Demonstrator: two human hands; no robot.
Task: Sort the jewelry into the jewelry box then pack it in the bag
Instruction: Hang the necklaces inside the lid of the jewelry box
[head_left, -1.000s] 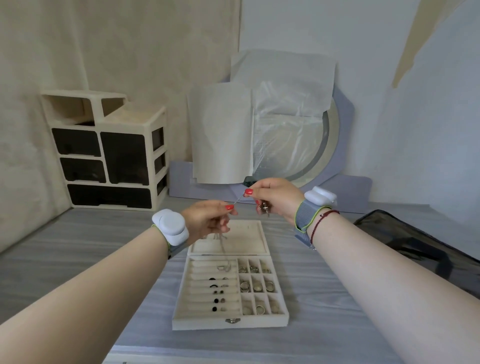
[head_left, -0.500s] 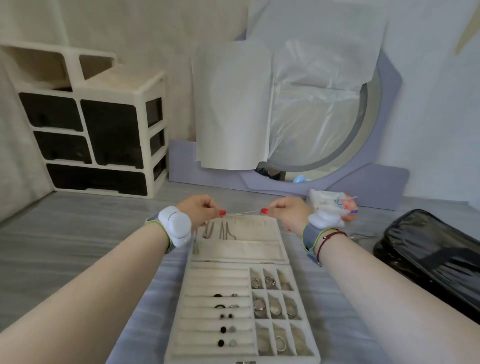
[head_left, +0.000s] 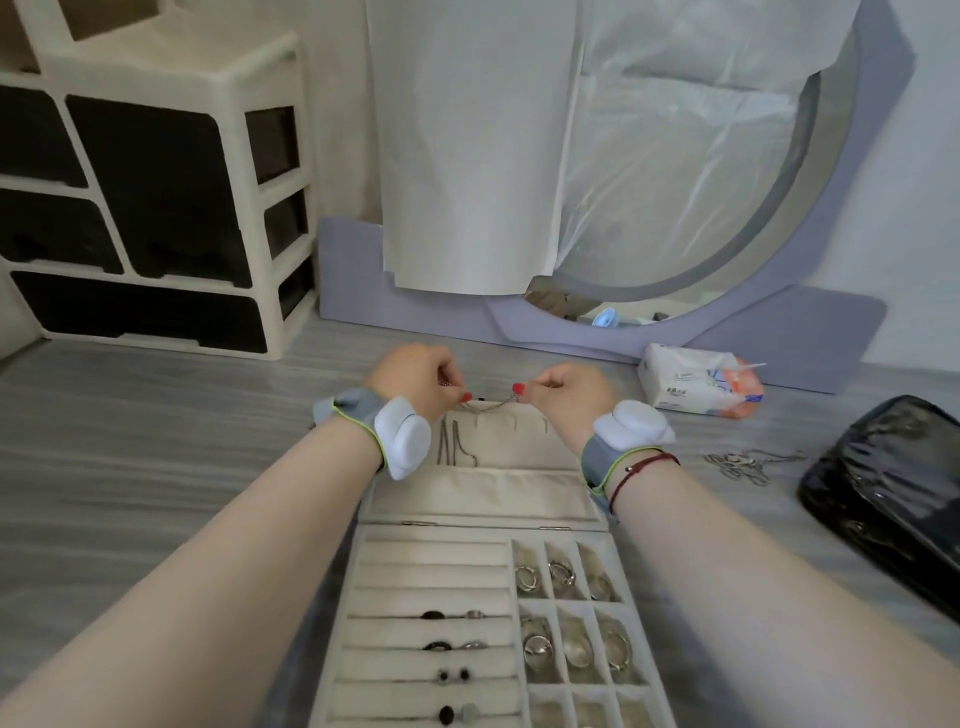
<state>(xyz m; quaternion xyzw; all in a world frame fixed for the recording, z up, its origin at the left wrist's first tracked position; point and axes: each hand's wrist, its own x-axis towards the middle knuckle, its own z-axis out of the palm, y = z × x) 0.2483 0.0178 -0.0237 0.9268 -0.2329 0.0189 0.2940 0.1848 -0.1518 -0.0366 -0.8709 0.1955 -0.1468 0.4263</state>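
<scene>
The cream jewelry box (head_left: 483, 499) lies open on the grey table, its lid flat at the far side. Rings and earrings fill its slots and small compartments. A thin silver chain (head_left: 491, 405) stretches across the lid's top edge. My left hand (head_left: 415, 379) pinches one end and my right hand (head_left: 563, 389) pinches the other. Two chains (head_left: 454, 447) hang on the lid's left hooks. A loose tangle of chains (head_left: 743, 462) lies on the table to the right. The black glossy bag (head_left: 893, 488) sits at the far right.
A cream drawer unit (head_left: 156, 197) with dark drawers stands at the back left. A round mirror (head_left: 675, 171) covered with paper and plastic leans on the wall behind. A tissue pack (head_left: 696, 379) lies behind my right hand.
Both hands have come down from above the box to the lid's top edge, carrying the chain stretched between them. The view has moved closer and lower.
</scene>
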